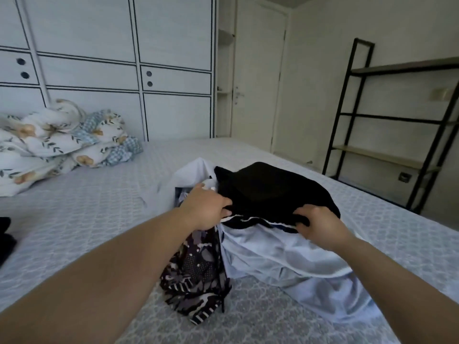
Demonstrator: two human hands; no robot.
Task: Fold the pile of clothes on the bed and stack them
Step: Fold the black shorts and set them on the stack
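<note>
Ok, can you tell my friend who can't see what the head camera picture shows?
Two hands, the left hand and right hand, each hold an edge of a black garment on top of a clothes pile on a bed. A patterned garment hangs from the pile's near side, and a floral quilt lies bunched at the far left.

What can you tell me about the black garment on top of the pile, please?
The black garment is plain, soft-looking dark cloth, bunched in a mound atop the clothes pile on the bed. The left hand and right hand each grip its near edge. A white stripe shows along that edge.
</note>
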